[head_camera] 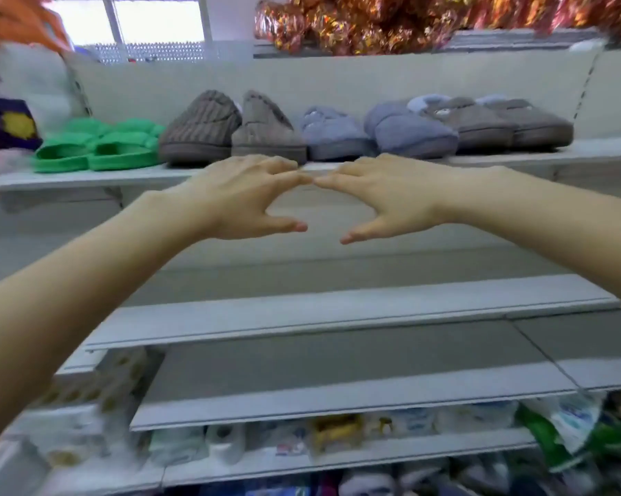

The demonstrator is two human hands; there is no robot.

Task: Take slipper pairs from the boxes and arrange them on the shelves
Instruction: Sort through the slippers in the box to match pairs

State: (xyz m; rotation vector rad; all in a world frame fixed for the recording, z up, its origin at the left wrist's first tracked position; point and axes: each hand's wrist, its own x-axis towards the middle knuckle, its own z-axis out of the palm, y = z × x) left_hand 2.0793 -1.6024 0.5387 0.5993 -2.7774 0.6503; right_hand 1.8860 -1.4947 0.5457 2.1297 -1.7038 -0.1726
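We hold both hands out in front of the top shelf (87,179), backs up and holding nothing. Our left hand (244,195) and right hand (384,198) are spread wide, with fingers straight and thumbs stretched low. The forefinger tips meet just before the shelf's front edge. Neither hand touches a slipper.

Four pairs stand in one row along that shelf, each pair side by side. At the left are the green slides (98,148). Their long axis slants from front left to back right, with the bare heel ends toward the front left and the straps toward the back. Next come the brown ribbed slippers (230,130), just behind our left hand and lying roughly front to back. The left one turns a rounded closed end toward us; on the right one we cannot tell toe from heel. The blue fluffy slippers (373,134) sit behind our right hand, and the right one aims its rounded toe to the front right. Last are the grey slippers (499,123), slanting from back left to front right, with closed toes to the right and fluffy-lined openings at the back left. Neighbouring pairs stand close together.

Below, two lower shelves (337,313) step out toward us, with blurred packets (337,431) beneath them. Shiny foil garlands (373,19) hang above.
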